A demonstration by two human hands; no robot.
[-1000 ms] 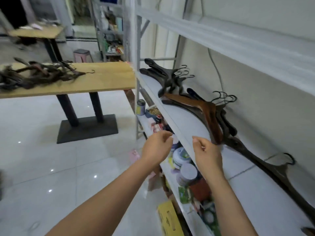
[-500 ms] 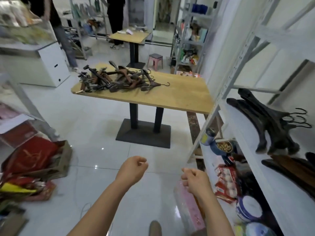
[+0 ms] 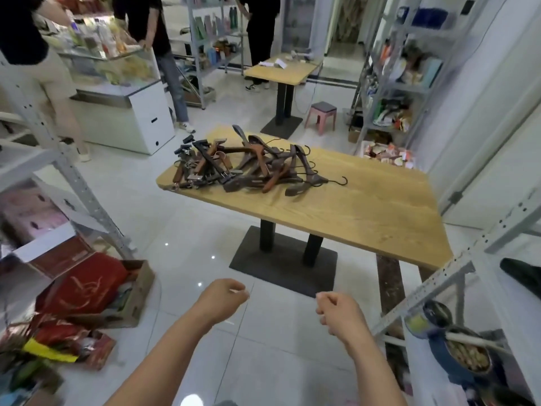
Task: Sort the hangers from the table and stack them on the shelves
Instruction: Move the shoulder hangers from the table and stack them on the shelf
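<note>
The view has swung away from the shelves (image 3: 456,268), now only at the right edge, and the table (image 3: 366,206) sits nearer and centred. Closest, the left hand (image 3: 224,298) and right hand (image 3: 339,313) hang over the tiled floor, both loosely curled and holding nothing. Beyond them, the hangers (image 3: 243,168) lie heaped on the table's far left end.

A pile of hangers (image 3: 248,167) lies on the wooden table (image 3: 366,206). The left hand (image 3: 224,297) and right hand (image 3: 341,313) are curled and hold nothing.
</note>
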